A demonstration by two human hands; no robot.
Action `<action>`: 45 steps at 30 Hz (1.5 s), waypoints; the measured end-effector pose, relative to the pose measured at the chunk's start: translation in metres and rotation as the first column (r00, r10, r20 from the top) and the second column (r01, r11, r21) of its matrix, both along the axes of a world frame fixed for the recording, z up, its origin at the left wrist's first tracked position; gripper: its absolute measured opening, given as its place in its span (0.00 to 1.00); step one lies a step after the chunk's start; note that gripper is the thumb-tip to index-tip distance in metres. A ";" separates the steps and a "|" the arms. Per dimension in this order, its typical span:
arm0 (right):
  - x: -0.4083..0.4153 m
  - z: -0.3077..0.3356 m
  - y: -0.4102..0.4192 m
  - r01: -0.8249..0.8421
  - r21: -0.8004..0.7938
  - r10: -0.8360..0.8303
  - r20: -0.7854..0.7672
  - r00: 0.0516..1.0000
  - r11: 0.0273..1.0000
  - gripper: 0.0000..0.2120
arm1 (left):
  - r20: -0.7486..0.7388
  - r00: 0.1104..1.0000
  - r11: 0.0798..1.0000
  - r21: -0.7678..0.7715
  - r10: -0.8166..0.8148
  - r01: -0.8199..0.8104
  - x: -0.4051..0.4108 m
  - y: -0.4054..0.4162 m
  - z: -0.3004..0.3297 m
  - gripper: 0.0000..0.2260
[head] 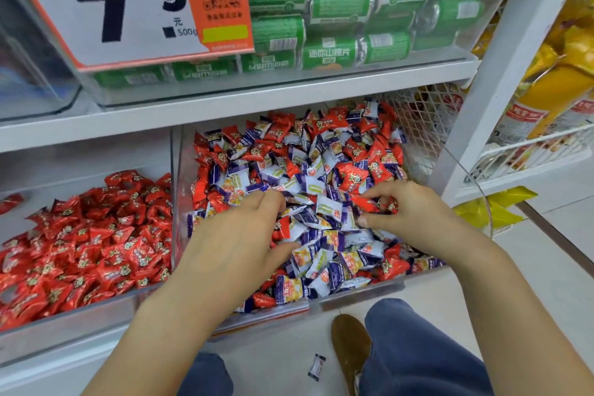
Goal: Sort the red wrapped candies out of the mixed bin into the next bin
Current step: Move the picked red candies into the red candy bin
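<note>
The clear mixed bin point(360, 294) holds red wrapped candies point(352, 178) jumbled with purple-and-white ones point(324, 206). To its left, the neighbouring bin point(64, 328) is filled with only red candies point(96, 244). My left hand point(241, 235) rests palm down on the pile in the mixed bin, its fingertips buried among the wrappers. My right hand point(405, 212) is over the right part of the pile, and its fingers pinch a red candy point(364, 203) with another red one at the curled fingers.
A shelf above carries green packets point(337, 6) and a large price sign point(128, 3). A white upright post point(501, 74) stands at the right, with wire baskets of yellow packs beyond. One stray candy point(316, 366) lies on the floor by my shoe point(348, 347).
</note>
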State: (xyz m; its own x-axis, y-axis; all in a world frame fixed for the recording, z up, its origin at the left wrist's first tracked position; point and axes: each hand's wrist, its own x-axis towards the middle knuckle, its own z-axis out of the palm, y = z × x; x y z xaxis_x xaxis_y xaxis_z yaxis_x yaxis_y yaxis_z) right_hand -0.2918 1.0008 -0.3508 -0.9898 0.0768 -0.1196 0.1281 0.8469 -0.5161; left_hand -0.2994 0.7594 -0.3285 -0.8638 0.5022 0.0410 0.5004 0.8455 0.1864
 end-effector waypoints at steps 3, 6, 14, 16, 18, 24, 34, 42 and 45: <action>-0.001 -0.001 -0.001 0.020 0.057 -0.014 -0.102 0.995 0.998 0.10 | 0.013 1.000 0.995 0.097 0.012 -0.013 -0.001 0.002 -0.003 0.20; 0.001 0.002 0.000 0.099 -0.001 -0.096 -0.267 0.959 0.995 0.17 | -0.060 0.997 0.965 0.261 0.041 -0.024 -0.003 0.000 -0.006 0.11; -0.005 0.003 -0.005 0.195 0.058 -0.180 -0.202 0.963 0.979 0.23 | -0.154 0.984 0.932 0.361 0.083 -0.023 -0.009 -0.003 -0.008 0.05; -0.006 0.004 -0.004 0.185 0.076 -0.170 -0.170 0.971 0.980 0.21 | -0.151 0.984 0.924 0.382 0.093 -0.028 -0.008 -0.005 -0.006 0.06; -0.007 0.004 -0.002 0.160 0.084 -0.145 -0.170 0.975 0.983 0.14 | -0.150 0.984 0.916 0.399 0.097 -0.029 -0.007 -0.007 -0.004 0.07; -0.017 -0.007 -0.016 0.052 0.058 -0.044 -0.142 0.989 0.997 0.34 | -0.134 0.989 0.916 0.401 0.068 -0.009 -0.006 -0.003 -0.006 0.04; -0.034 -0.010 -0.033 0.072 0.177 -0.035 -0.206 0.978 0.982 0.21 | -0.173 0.984 0.925 0.379 0.050 0.020 -0.006 -0.007 -0.005 0.03; -0.019 -0.002 -0.023 0.209 0.070 -0.175 -0.333 0.927 0.975 0.15 | 0.055 0.998 0.985 0.172 0.001 -0.011 0.005 -0.030 0.016 0.08; -0.007 0.003 -0.017 0.247 0.015 -0.224 -0.377 0.899 0.969 0.14 | 0.196 0.980 0.999 0.038 -0.038 0.031 0.013 -0.026 0.011 0.11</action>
